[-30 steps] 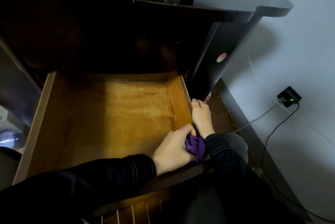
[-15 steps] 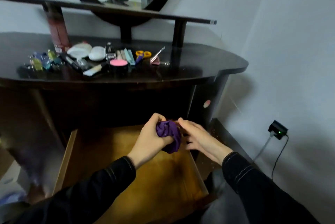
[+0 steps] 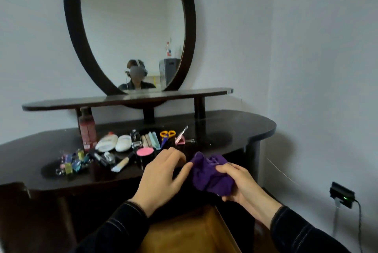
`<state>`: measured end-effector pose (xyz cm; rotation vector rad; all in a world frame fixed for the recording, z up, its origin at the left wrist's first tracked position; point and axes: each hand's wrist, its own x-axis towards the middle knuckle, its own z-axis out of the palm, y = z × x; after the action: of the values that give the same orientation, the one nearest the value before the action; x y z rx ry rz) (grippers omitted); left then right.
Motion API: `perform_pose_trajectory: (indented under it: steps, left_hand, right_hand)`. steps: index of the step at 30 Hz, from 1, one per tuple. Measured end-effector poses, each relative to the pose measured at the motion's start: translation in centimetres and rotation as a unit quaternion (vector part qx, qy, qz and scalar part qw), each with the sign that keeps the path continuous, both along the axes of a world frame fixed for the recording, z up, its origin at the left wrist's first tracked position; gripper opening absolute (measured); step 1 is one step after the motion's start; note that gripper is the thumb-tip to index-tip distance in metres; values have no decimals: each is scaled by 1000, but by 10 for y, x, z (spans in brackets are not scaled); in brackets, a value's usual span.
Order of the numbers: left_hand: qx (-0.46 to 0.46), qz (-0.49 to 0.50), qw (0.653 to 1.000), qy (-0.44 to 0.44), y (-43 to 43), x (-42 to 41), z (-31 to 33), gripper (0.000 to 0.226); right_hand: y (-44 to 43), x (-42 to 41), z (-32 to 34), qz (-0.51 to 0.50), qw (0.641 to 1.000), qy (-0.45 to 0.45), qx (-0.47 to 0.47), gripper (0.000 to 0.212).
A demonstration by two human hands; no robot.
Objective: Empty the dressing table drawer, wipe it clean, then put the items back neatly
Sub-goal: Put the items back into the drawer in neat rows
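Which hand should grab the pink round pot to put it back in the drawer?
Left, most likely. The left hand hovers loose right beside the pink pot and grips nothing. The right hand is full of the purple cloth and sits farther from the pot.

drawer [image 3: 190, 234]: cut off by bottom edge | purple cloth [image 3: 206, 175]: partly under right hand [image 3: 240, 184] | clips [image 3: 71, 162]: blurred

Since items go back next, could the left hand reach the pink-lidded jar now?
Probably yes: the left hand, open, is beside the pink-lidded jar, nothing between; the right hand holds the purple cloth.
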<state>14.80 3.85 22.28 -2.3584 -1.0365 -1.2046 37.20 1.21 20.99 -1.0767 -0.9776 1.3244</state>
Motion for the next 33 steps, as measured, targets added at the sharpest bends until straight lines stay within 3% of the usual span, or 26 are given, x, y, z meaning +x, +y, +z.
perform_pose_trajectory:
  steps: [4, 11, 13, 16, 18, 20, 22, 26, 29, 31, 32, 33]
  left_hand:
    - [65, 84, 994, 37, 22, 8, 0, 21]
    - [-73, 139, 988, -3, 39, 12, -2, 24]
    - [-84, 142, 986, 1, 41, 12, -3, 24]
    - [-86, 147, 985, 0, 42, 12, -4, 23]
    - [-82, 145, 986, -1, 42, 12, -6, 22]
    - [-75, 147, 986, 3, 42, 11, -6, 23]
    - [-70, 151, 986, 8, 41, 12, -6, 23]
    - [-67, 150, 986, 8, 36, 13, -3, 23]
    - [-69, 146, 987, 6, 34, 14, 0, 23]
    - [-81, 145, 986, -4, 31, 15, 2, 23]
    - [-90, 143, 985, -17, 30, 14, 2, 22]
    - [-104, 139, 984, -33, 29, 14, 2, 21]
  right_hand:
    - [8, 11, 20, -22, 1000, 8, 19, 24]
    - [67, 28, 72, -128, 986, 7, 106, 20]
    - [94, 33, 81, -182, 969, -40, 164, 22]
    - [135, 38, 75, -220, 901, -287, 239, 34]
    - [156, 35, 56, -136, 834, -506, 173, 50]
    - [167, 31, 32, -73, 744, -658, 92, 70]
    - [173, 29, 21, -84, 707, -697, 87, 75]
    - [164, 24, 23, -122, 696, -700, 105, 73]
    - [142, 11, 28, -203, 608, -738, 210, 60]
    - [133, -5, 33, -246, 550, -724, 335, 33]
    - [130, -15, 37, -256, 545, -702, 379, 18]
    - [127, -26, 42, -249, 578, -674, 387, 15]
